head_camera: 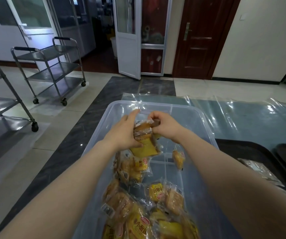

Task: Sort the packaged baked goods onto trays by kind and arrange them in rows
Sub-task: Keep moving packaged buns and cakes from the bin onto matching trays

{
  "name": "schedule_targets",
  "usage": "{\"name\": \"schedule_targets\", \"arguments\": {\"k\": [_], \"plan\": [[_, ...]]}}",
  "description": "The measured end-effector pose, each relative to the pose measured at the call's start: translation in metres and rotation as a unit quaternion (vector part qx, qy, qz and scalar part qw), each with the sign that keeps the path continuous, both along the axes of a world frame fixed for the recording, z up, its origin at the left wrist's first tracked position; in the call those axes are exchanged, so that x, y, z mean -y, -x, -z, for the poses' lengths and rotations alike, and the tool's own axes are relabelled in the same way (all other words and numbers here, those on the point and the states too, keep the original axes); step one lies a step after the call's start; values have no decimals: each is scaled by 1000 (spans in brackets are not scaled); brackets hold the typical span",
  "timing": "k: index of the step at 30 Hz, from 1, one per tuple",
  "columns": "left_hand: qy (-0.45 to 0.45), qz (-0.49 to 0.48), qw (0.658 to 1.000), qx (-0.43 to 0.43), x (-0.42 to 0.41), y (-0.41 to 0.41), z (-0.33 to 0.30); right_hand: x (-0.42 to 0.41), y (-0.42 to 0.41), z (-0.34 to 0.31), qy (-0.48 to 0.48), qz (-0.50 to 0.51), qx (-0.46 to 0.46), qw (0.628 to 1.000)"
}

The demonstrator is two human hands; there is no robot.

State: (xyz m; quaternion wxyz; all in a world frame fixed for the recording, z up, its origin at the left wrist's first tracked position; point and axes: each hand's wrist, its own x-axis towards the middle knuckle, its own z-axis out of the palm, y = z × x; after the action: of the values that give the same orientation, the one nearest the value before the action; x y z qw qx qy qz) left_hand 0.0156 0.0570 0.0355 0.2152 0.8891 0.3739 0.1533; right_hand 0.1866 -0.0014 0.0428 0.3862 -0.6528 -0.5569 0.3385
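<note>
Over the bin (199, 118), both hands — left (123, 133), right (164, 125) — pinch stacked packets (144, 137), seemingly lengthwise away.

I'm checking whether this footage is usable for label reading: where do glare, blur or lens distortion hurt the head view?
Head view: bright glare streaks on the clear plastic sheet and the bin's rim; wide-angle bending curves the steel cart and door frames at the edges; wrappers held by the left hand and right hand look soft, print unreadable; nearest packets are legible.
</note>
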Motion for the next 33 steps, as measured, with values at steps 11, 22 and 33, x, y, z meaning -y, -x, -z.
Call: {"name": "schedule_targets", "arguments": {"k": [11,22,33], "plan": [[-80,-78,994,16,-16,24,-17,-14,-5,17,9,125,-49,991],[-172,-115,978,-29,-6,4,0,-14,1,137,242,49,315,917],[-166,-108,979,-43,-7,5,4,-27,10,159,261,100,201,939]]}}
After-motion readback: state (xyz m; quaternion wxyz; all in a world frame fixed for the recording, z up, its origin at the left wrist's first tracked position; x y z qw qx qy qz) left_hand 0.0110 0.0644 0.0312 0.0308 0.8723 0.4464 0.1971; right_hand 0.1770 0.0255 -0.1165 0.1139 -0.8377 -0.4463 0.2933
